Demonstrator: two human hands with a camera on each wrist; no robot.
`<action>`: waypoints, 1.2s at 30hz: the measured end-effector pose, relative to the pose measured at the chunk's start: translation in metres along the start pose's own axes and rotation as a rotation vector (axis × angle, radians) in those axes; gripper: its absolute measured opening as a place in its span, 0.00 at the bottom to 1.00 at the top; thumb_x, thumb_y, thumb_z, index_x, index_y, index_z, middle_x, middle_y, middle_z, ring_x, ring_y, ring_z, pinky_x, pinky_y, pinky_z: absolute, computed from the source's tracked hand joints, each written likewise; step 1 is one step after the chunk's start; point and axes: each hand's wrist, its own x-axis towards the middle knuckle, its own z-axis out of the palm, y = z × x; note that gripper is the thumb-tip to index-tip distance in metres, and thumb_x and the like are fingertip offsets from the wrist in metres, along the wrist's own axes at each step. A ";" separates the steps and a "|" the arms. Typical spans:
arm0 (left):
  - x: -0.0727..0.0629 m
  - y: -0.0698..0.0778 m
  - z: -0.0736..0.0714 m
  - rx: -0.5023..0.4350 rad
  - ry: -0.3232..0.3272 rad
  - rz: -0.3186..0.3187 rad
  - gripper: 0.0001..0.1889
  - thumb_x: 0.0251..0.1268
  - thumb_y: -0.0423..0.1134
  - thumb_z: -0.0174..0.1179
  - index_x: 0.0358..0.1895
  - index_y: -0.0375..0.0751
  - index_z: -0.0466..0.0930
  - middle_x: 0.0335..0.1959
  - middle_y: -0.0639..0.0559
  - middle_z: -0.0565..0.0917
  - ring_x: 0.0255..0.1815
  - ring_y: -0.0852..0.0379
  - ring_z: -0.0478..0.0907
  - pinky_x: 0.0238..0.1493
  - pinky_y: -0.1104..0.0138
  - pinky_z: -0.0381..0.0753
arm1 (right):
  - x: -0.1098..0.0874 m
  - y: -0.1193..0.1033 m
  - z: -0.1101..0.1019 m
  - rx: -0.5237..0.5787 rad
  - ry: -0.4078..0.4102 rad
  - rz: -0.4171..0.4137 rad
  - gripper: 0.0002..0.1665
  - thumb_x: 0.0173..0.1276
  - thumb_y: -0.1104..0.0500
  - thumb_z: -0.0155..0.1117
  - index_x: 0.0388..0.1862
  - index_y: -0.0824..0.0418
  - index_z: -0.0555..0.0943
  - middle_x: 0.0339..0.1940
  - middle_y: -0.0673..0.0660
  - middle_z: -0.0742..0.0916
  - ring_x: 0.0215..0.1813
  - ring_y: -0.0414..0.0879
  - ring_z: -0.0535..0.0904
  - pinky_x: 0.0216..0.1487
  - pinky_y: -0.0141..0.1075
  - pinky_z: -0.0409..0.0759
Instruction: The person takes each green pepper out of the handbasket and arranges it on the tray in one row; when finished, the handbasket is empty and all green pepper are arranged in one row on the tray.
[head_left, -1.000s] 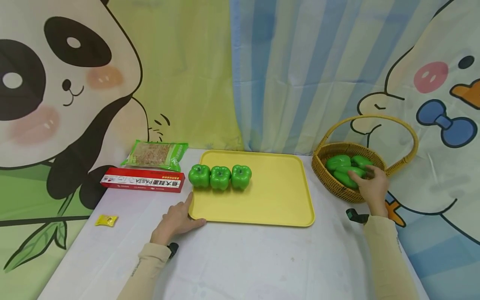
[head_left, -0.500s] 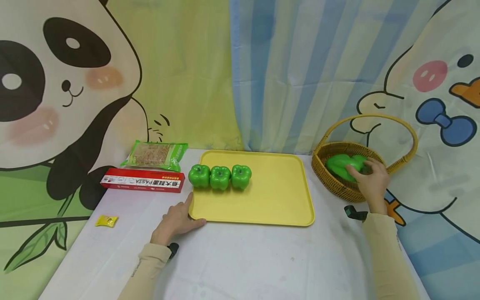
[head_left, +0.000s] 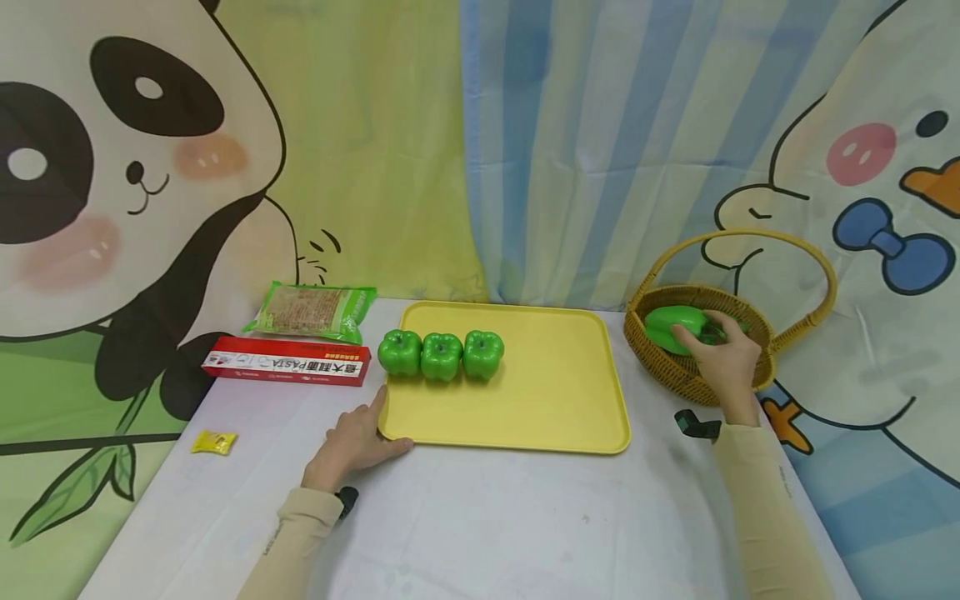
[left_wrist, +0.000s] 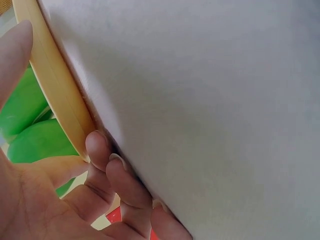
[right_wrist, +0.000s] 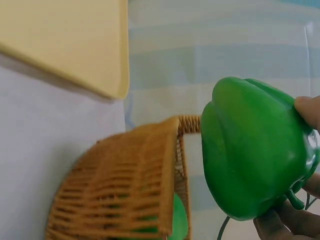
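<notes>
Now the right hand (head_left: 726, 358) has lifted a pepper (right_wrist: 255, 150).

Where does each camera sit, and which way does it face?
Head: on the head, looking forward and down at yellow tray and wicker basket; left hand, right hand and sleeves show.
Left wrist: worn there, facing tray edge and white tabletop; left fingers show.
Right wrist: worn there, facing held green pepper; right fingers show.
Head and right wrist share tray, basket, pepper.
</notes>
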 end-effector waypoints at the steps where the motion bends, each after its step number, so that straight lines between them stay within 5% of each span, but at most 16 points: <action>1: 0.000 0.000 0.000 -0.001 0.001 0.002 0.61 0.54 0.68 0.67 0.82 0.43 0.44 0.63 0.31 0.76 0.60 0.31 0.76 0.56 0.27 0.70 | -0.001 -0.001 0.002 -0.001 0.004 -0.026 0.40 0.60 0.40 0.74 0.66 0.59 0.78 0.58 0.65 0.85 0.44 0.39 0.79 0.37 0.14 0.66; 4: 0.000 0.000 0.000 -0.004 0.001 0.006 0.61 0.54 0.68 0.68 0.82 0.43 0.43 0.63 0.31 0.76 0.60 0.31 0.76 0.56 0.27 0.70 | -0.004 -0.004 0.009 0.006 -0.019 -0.105 0.38 0.60 0.44 0.75 0.65 0.61 0.79 0.54 0.66 0.86 0.40 0.34 0.76 0.37 0.15 0.68; 6: 0.000 0.001 0.000 -0.006 0.002 0.006 0.61 0.53 0.68 0.68 0.82 0.43 0.43 0.63 0.31 0.76 0.59 0.31 0.76 0.56 0.27 0.70 | -0.006 -0.007 0.014 0.028 -0.054 -0.154 0.37 0.60 0.46 0.76 0.65 0.62 0.79 0.56 0.66 0.85 0.44 0.41 0.81 0.41 0.20 0.76; 10: -0.001 0.001 -0.001 -0.007 -0.002 0.004 0.61 0.53 0.67 0.68 0.82 0.43 0.43 0.62 0.32 0.77 0.59 0.32 0.76 0.56 0.28 0.70 | -0.011 -0.013 0.025 0.071 -0.138 -0.254 0.37 0.61 0.52 0.76 0.65 0.66 0.77 0.61 0.69 0.82 0.57 0.64 0.82 0.56 0.47 0.82; 13: -0.001 0.001 -0.001 -0.010 -0.005 0.002 0.61 0.54 0.67 0.68 0.82 0.43 0.44 0.63 0.31 0.76 0.59 0.32 0.76 0.56 0.28 0.70 | -0.014 -0.019 0.033 0.070 -0.189 -0.323 0.36 0.61 0.54 0.76 0.65 0.68 0.76 0.63 0.71 0.80 0.59 0.68 0.78 0.57 0.61 0.77; 24: -0.002 0.002 0.000 0.003 0.009 0.009 0.61 0.52 0.68 0.69 0.82 0.42 0.45 0.60 0.32 0.78 0.55 0.34 0.78 0.54 0.29 0.72 | -0.020 -0.029 0.064 0.073 -0.270 -0.500 0.33 0.57 0.61 0.79 0.61 0.67 0.80 0.60 0.69 0.80 0.59 0.67 0.77 0.53 0.62 0.79; 30: -0.002 0.002 0.000 0.005 0.005 0.011 0.61 0.52 0.67 0.69 0.82 0.41 0.45 0.60 0.32 0.78 0.55 0.35 0.78 0.53 0.29 0.73 | -0.025 -0.032 0.080 0.046 -0.373 -0.524 0.34 0.57 0.59 0.79 0.62 0.66 0.80 0.62 0.65 0.78 0.57 0.63 0.78 0.47 0.56 0.82; 36: 0.000 0.001 0.000 0.002 -0.002 0.005 0.61 0.53 0.68 0.68 0.82 0.42 0.44 0.63 0.31 0.77 0.58 0.33 0.77 0.56 0.28 0.71 | -0.030 -0.034 0.101 0.031 -0.482 -0.518 0.36 0.57 0.57 0.79 0.64 0.65 0.78 0.64 0.64 0.76 0.61 0.63 0.76 0.54 0.58 0.81</action>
